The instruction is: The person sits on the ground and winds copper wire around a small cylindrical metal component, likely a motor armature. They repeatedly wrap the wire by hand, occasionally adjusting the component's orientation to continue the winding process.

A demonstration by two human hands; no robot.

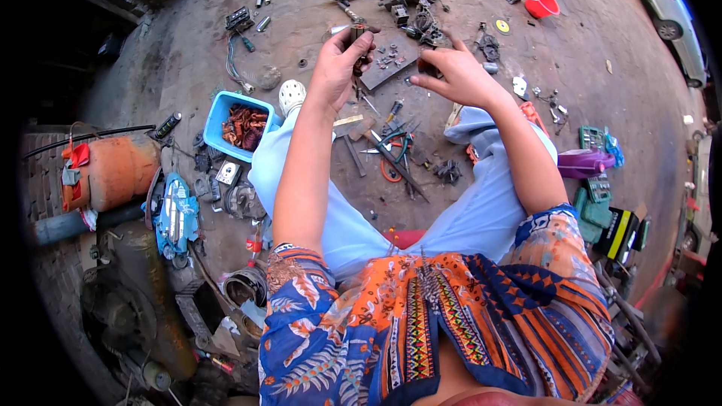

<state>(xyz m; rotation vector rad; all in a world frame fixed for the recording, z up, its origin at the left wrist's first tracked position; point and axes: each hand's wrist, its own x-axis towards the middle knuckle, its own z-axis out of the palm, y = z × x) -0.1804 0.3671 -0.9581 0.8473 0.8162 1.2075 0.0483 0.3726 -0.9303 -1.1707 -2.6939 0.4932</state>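
Note:
In front of me my left hand (342, 68) is closed around a small dark cylindrical metal part (358, 33) with some copper colour, held upright between thumb and fingers. My right hand (460, 74) hovers to the right, thumb and fingers apart; its palm side is in shadow, and I see nothing gripped there. Below and between the hands lies a flat dark metal plate (382, 75) with small bits (389, 55) scattered on it. Pliers with teal handles (395, 152), a hammer (353, 152) and a screwdriver (394, 110) rest on the ground between my legs.
A blue basin (213, 129) of copper-coloured scrap stands by my left leg. Greasy machine parts (421, 19) lie beyond my hands. A red bucket (541, 1) is at the far right, near a parked car (669, 15). An orange gas cylinder (120, 171) lies left; green tool cases (594, 210) are right.

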